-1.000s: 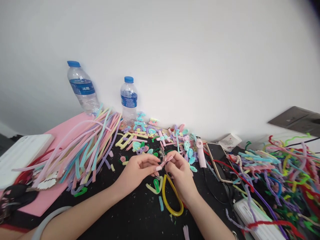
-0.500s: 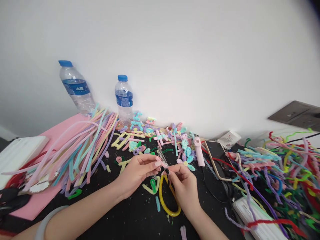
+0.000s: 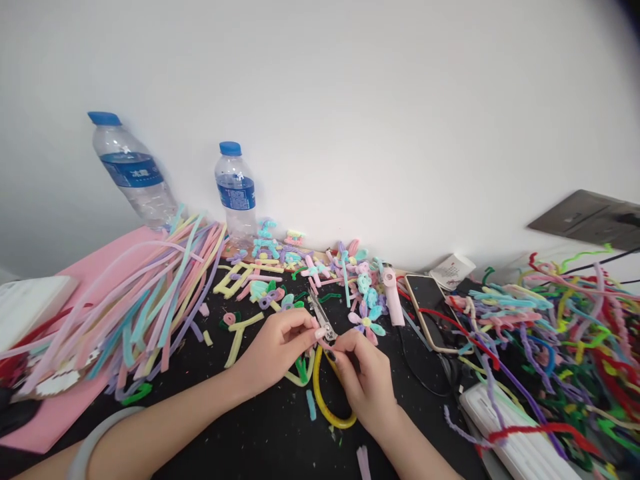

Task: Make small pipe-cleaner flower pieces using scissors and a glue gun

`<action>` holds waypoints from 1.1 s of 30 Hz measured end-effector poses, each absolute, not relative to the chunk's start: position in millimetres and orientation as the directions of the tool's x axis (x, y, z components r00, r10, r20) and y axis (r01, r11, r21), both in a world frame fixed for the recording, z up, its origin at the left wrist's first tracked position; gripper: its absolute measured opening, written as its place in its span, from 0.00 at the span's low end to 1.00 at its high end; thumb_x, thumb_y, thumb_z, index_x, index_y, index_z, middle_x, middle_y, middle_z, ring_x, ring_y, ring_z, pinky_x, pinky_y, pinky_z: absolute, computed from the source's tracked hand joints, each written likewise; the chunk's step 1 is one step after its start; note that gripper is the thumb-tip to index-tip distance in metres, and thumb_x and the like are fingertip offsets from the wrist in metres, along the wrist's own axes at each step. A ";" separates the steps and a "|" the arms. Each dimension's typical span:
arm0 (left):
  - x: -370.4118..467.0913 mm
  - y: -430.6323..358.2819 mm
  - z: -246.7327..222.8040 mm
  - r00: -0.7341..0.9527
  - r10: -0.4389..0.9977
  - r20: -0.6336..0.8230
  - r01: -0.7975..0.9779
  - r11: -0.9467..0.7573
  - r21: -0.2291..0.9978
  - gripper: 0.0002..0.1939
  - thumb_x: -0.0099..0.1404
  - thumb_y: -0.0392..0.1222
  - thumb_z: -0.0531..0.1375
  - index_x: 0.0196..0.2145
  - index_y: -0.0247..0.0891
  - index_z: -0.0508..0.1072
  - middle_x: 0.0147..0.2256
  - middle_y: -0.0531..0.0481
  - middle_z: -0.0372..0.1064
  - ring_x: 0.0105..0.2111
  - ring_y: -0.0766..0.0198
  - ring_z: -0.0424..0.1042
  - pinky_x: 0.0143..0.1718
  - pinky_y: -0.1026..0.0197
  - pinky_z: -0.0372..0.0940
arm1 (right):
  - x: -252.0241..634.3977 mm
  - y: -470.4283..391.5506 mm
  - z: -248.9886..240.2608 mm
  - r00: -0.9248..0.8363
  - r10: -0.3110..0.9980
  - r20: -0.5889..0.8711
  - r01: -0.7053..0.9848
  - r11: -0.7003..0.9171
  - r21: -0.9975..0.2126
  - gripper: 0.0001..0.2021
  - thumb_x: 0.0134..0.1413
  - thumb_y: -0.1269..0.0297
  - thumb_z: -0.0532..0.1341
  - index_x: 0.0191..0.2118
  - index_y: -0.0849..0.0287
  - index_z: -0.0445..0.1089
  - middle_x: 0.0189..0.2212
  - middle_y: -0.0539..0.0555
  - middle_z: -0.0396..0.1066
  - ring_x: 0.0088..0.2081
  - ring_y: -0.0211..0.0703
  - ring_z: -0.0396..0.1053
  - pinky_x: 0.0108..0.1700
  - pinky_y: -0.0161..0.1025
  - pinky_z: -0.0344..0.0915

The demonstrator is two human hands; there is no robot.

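Observation:
My left hand [image 3: 277,350] pinches one end of a short pink pipe cleaner piece [image 3: 327,345], with thumb against forefinger. On its other end are the closed fingertips of my right hand [image 3: 369,381]. Beneath both hands, yellow-handled scissors [image 3: 321,403] lie on the black tabletop [image 3: 235,437], blades pointing away from me. A green and pale yellow pipe cleaner piece [image 3: 301,373] is partly covered by my left hand. Just beyond the scissors lies a flower [image 3: 367,322] of pink and blue petals.
Long pastel pipe cleaners [image 3: 155,293] cover a pink sheet [image 3: 55,407] at left. Two water bottles [image 3: 131,170] stand by the wall. To the right are a pink handheld device [image 3: 393,297], a phone [image 3: 431,310], a white box [image 3: 510,427] and tangled pipe cleaners [image 3: 575,373].
The pink piece now lies flatter between my fingertips, where before it pointed up toward the left. My fingers have shifted slightly, uncovering more of the scissors' pivot. The whole view has moved a little.

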State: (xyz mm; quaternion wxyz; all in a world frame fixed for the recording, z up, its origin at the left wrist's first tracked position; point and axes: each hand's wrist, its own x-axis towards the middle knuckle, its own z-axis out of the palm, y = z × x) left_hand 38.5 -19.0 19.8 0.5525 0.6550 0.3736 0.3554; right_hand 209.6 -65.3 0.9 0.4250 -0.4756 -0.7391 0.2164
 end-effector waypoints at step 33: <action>41.6 -38.5 4.6 0.417 0.861 -0.292 -0.322 0.441 0.838 0.11 0.59 0.45 0.63 0.27 0.34 0.70 0.21 0.55 0.63 0.23 0.73 0.62 0.24 0.70 0.57 | 196.7 -66.8 -0.5 -0.236 0.809 0.538 0.560 0.566 -0.605 0.07 0.60 0.75 0.51 0.34 0.57 0.61 0.28 0.53 0.67 0.29 0.39 0.65 0.30 0.36 0.62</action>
